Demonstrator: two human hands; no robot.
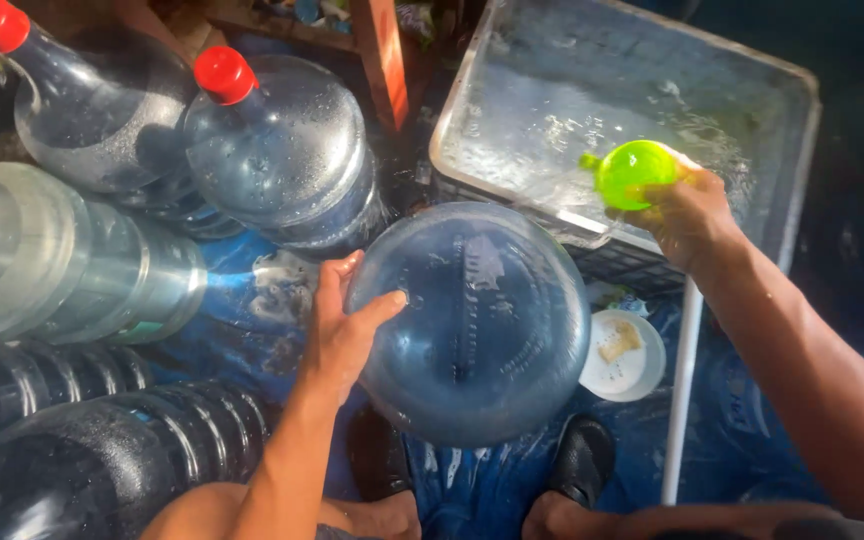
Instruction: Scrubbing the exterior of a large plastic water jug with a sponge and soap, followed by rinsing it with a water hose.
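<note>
Below the tub (802, 150), upturned jug (469, 322), base toward camera, left hand (337, 330) steadying.

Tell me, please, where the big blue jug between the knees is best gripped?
Probably at the rounded shoulder of the big blue jug, from its left side, where the left hand already rests. The jug's broad, wet end faces up with no handle showing, so an open-palmed grip suits it.

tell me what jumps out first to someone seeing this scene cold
The big clear blue water jug fills the centre, its round base up toward the camera, steadied by the left hand on its left side. The right hand grips a bright green scoop over the water-filled grey tub at upper right. Red-capped jugs crowd the upper left.
</note>
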